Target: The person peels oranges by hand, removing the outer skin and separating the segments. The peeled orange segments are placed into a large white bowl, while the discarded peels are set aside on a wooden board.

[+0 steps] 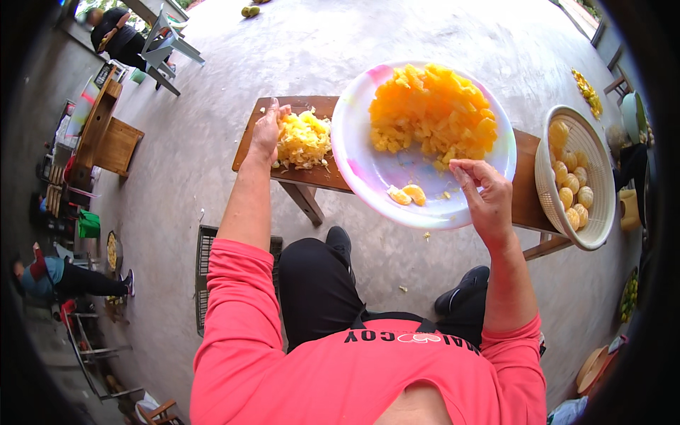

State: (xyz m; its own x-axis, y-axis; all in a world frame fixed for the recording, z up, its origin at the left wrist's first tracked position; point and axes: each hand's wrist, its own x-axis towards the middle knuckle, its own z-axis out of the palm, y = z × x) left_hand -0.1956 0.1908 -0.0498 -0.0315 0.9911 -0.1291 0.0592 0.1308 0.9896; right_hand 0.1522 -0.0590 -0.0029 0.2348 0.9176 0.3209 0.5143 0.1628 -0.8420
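A wide, pastel-coloured plastic basin [350,154] rests on a narrow wooden bench [313,101]. Loose orange citrus pulp [433,111] is heaped at its far side, and two citrus segments [407,195] lie near its front rim. My right hand [483,194] is over the basin's right side, thumb and forefinger pinched together beside the pulp; whether a small bit is between them cannot be seen. My left hand [266,130] holds nothing that I can see. It is at the left edge of a pile of pale citrus membrane scraps [304,141], its palm side partly hidden.
A white woven basket [597,212] of peeled citrus fruit [571,183] stands at the bench's right end. A black plastic crate [204,276] is by my left leg. Two people, a grey plastic chair [164,45] and wooden furniture [117,143] are farther left.
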